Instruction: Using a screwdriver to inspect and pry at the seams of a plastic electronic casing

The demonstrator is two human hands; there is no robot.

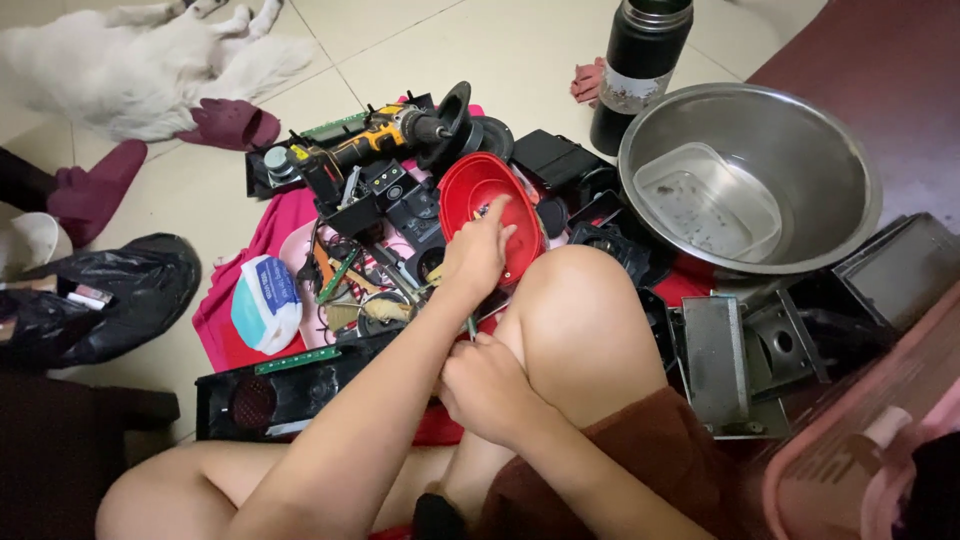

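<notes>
Fingers of your left hand dip into the red bowl tilted against your knee, fingertips pinched narrow over small bits inside; whether they hold one cannot be told. Your right hand is closed around a thin green-handled tool, below the bowl. Risk: the bowl, propped on loose black parts, could tip under your push and scatter its contents.
</notes>
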